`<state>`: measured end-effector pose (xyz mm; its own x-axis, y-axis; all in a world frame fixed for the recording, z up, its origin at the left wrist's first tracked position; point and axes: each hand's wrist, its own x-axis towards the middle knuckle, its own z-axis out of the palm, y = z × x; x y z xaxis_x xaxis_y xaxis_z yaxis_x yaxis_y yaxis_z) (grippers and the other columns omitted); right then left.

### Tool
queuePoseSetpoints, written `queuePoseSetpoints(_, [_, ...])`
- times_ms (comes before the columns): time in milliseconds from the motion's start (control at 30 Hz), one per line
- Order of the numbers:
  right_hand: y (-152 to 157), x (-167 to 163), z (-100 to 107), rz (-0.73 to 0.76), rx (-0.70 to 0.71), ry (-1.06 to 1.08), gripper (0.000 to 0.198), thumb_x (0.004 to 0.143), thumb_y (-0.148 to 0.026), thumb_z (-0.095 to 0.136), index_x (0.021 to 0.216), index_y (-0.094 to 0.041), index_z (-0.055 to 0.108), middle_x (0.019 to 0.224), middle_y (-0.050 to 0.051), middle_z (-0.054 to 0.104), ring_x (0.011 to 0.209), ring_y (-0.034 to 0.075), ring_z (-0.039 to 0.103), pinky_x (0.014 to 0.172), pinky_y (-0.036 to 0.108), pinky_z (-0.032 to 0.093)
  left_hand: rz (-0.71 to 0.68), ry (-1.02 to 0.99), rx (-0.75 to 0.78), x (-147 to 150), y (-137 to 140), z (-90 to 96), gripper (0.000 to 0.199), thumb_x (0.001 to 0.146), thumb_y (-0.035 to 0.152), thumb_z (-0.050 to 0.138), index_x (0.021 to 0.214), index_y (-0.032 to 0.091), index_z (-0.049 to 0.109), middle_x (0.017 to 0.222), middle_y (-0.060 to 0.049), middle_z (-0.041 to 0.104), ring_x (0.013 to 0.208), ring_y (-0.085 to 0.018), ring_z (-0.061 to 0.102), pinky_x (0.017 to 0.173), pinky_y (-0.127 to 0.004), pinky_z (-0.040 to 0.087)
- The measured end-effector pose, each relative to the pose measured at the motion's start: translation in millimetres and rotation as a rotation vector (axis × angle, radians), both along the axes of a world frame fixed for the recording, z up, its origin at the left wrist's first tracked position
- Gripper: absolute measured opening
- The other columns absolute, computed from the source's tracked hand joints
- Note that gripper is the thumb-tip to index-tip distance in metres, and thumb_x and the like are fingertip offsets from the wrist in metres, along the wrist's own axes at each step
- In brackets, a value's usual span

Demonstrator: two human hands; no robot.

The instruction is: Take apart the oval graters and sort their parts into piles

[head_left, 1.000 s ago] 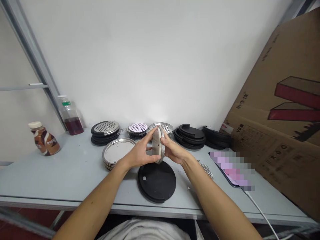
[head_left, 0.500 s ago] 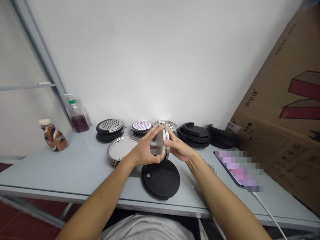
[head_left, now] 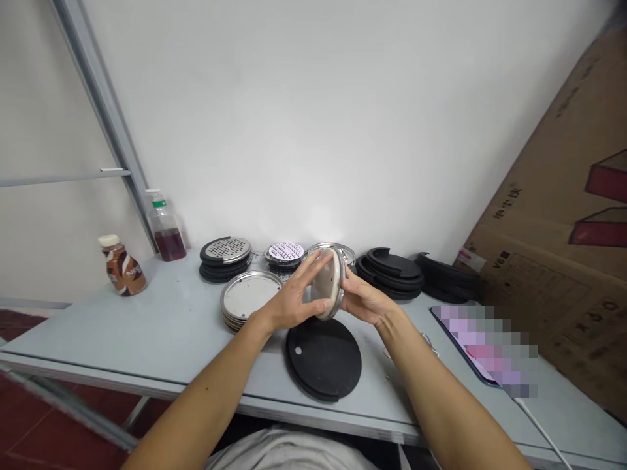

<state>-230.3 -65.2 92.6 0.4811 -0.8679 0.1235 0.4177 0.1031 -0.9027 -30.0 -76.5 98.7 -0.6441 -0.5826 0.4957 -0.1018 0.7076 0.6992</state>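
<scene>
My left hand point(head_left: 298, 292) and my right hand point(head_left: 363, 297) hold a round pale disc with a metal rim point(head_left: 325, 287) between them, tilted nearly on edge. My left thumb and fingers press its broad face and rim; my right fingers grip the far side and are partly hidden. Whether it is one disc or a few together, I cannot tell. Below the hands a flat black round plate with a small hole point(head_left: 327, 362) lies on the table. Beside my left wrist stands a stack of pale metal-rimmed discs point(head_left: 247, 294).
Along the wall are a perforated grater disc point(head_left: 225, 249) on black rings, a white-and-purple grater disc point(head_left: 287, 251), and stacked black round holders point(head_left: 392, 266). A brown bottle point(head_left: 122, 269) and a dark-red drink bottle point(head_left: 170, 243) stand left. A cabled phone point(head_left: 482, 343) and cardboard box point(head_left: 548, 261) are right.
The held disc has turned so more of its pale face shows to the left. My left fingers lie straighter across it. The whole view has shifted slightly, with objects further right.
</scene>
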Motion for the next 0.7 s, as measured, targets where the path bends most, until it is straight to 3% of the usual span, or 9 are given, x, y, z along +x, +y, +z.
queuePoseSetpoints(133, [0,-1,1,-0.004,0.043,0.018,0.062,0.08,-0.053,0.068,0.136,-0.034,0.049,0.127,0.008,0.063,0.114,0.028,0.061,0.086,0.047,0.053,-0.005,-0.022,0.071,1,0,1.5,0.091,0.076,0.045,0.074,0.151,0.039,0.023,0.163,0.0,0.01,0.149,-0.034,0.006,0.117,-0.05,0.023])
queuePoseSetpoints(267, [2,4,5,0.028,0.07,0.054,0.065,0.083,-0.07,0.052,0.132,-0.027,0.056,0.124,0.011,0.065,0.114,0.03,0.061,0.087,0.047,0.053,-0.01,0.067,0.144,-1,-1,0.2,0.088,0.076,0.042,0.075,0.15,0.039,0.028,0.162,0.0,0.014,0.148,-0.033,0.01,0.115,-0.048,0.028])
queuePoseSetpoints(367, [4,11,4,-0.03,0.024,0.08,0.062,0.084,-0.067,0.053,0.133,-0.031,0.054,0.127,0.009,0.064,0.114,0.028,0.061,0.087,0.046,0.054,-0.046,0.198,0.244,-6,-3,-4.1,0.077,0.085,0.04,0.066,0.151,0.036,0.026,0.161,-0.002,0.021,0.146,-0.031,0.022,0.113,-0.046,0.034])
queuePoseSetpoints(467, [6,20,2,-0.096,-0.012,0.068,0.057,0.084,-0.061,0.059,0.133,-0.033,0.053,0.128,0.006,0.064,0.113,0.027,0.061,0.089,0.044,0.053,-0.051,0.249,0.285,-9,-4,-7.6,0.069,0.09,0.041,0.058,0.151,0.033,0.027,0.16,-0.001,0.023,0.146,-0.028,0.022,0.117,-0.045,0.027])
queuePoseSetpoints(567, [6,24,1,-0.11,-0.002,-0.011,0.057,0.084,-0.063,0.057,0.129,-0.029,0.057,0.124,0.007,0.066,0.114,0.027,0.061,0.092,0.044,0.052,0.016,0.218,0.211,-11,-3,-8.6,0.068,0.089,0.044,0.059,0.15,0.032,0.031,0.16,0.0,0.024,0.147,-0.027,0.019,0.12,-0.043,0.018])
queuePoseSetpoints(700, [2,17,5,-0.12,0.067,-0.131,0.062,0.084,-0.07,0.046,0.123,-0.026,0.061,0.122,0.008,0.068,0.115,0.03,0.06,0.092,0.048,0.051,0.213,0.259,0.146,-12,-7,-12.0,0.071,0.085,0.046,0.066,0.146,0.025,0.038,0.155,-0.006,0.034,0.144,-0.027,0.027,0.12,-0.041,0.02])
